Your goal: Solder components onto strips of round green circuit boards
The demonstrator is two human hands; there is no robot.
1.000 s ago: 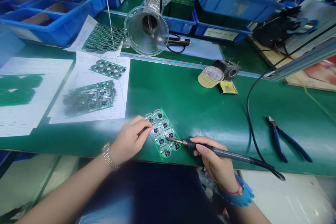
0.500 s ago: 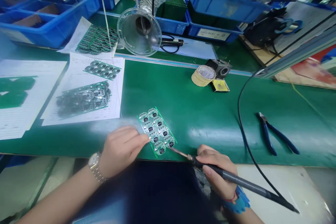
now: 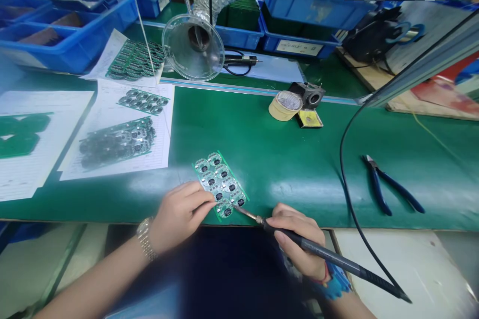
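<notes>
Right fingers wrap iron, tip at board, lower centre; left fingers pinched, hold unclear; finished portion indiscernible.

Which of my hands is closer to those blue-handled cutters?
Right. Your right hand, gripping the soldering iron, is to the left of the cutters; your left hand is farther left, fingertips at the circuit board.

bright, diffuse light | pale glare on green tabletop | board stack partly blurred | edges stretched
</notes>
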